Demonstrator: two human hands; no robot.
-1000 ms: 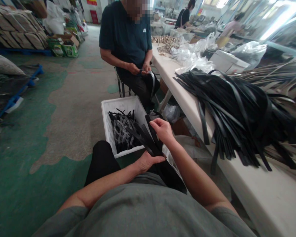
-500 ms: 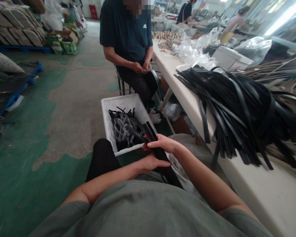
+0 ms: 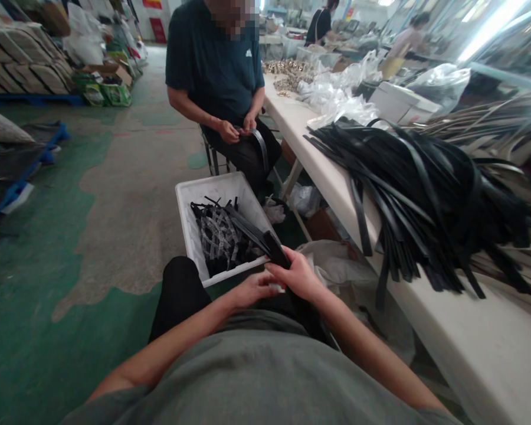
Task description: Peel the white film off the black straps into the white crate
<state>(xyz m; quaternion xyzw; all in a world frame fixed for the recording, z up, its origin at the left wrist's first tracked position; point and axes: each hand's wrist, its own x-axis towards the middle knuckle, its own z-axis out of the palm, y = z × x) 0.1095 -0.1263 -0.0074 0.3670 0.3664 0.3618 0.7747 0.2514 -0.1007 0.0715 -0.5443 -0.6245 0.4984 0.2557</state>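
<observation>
A bundle of black straps point(image 3: 274, 247) is gripped in my right hand point(image 3: 300, 274), its upper ends fanning over the near right edge of the white bin point(image 3: 182, 219). The bundle's lower part runs down against my lap. To the left of the bundle is my left hand point(image 3: 257, 288), fingers apart, with no strap seen in it. Inside the bin lie black strips with clear wrapping point(image 3: 223, 236). On the table to the right is a large heap of black straps point(image 3: 407, 171).
A seated person point(image 3: 215, 77) across from me holds a dark strap. The long white table point(image 3: 482, 348) runs along my right, with plastic bags and a white box point(image 3: 400, 103). Blue pallets point(image 3: 24, 177) stand at the left.
My left hand has come off the straps and moved slightly left and down. My right hand still grips them; more strap ends now spread over the bin. The seated person's hands have moved apart.
</observation>
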